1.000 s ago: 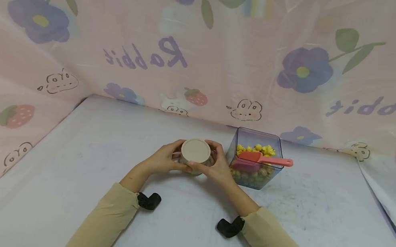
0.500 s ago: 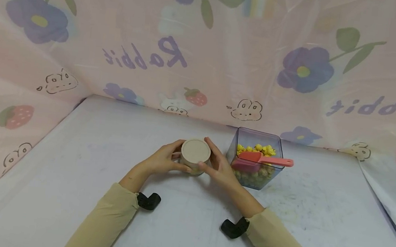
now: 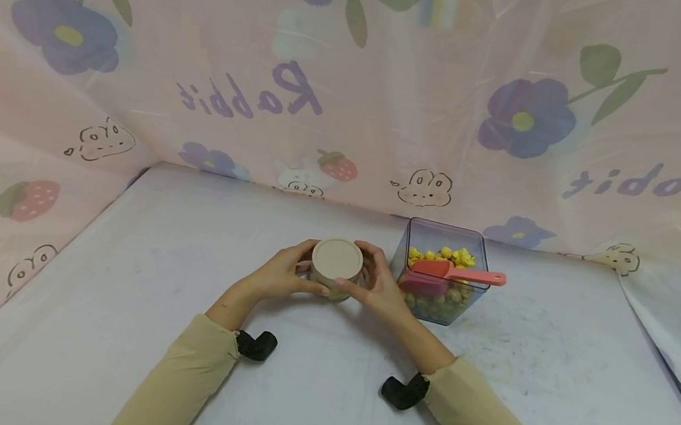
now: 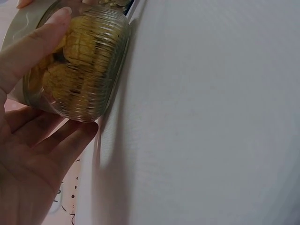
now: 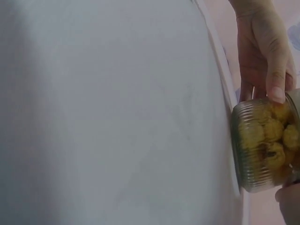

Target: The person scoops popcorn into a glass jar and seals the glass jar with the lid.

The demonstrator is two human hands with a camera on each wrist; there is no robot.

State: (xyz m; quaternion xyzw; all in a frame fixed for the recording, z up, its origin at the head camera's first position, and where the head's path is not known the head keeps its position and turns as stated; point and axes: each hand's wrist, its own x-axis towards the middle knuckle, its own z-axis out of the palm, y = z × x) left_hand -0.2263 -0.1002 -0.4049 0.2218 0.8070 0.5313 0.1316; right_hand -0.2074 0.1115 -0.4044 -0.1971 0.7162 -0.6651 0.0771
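Observation:
A ribbed glass jar (image 4: 89,65) with yellow popcorn inside stands on the table, capped by a round beige lid (image 3: 337,259). My left hand (image 3: 278,274) grips it from the left, thumb across the front and fingers round the side, as the left wrist view also shows. On the opposite side my right hand (image 3: 383,292) holds the jar near the lid, its thumb at the front and fingers curled behind. In the right wrist view only a bit of the right hand shows at the lower right corner.
Right of the jar, close to my right hand, stands a clear square container (image 3: 400,250) of popcorn (image 3: 445,255). A pink scoop (image 3: 477,277) lies in it, handle jutting over the right rim. A printed curtain (image 3: 376,105) backs the white table (image 3: 135,329).
The right hand loosened its fingers, drew back slightly to the right, then closed round the jar again with its thumb farther right. Left hand and jar stay in place.

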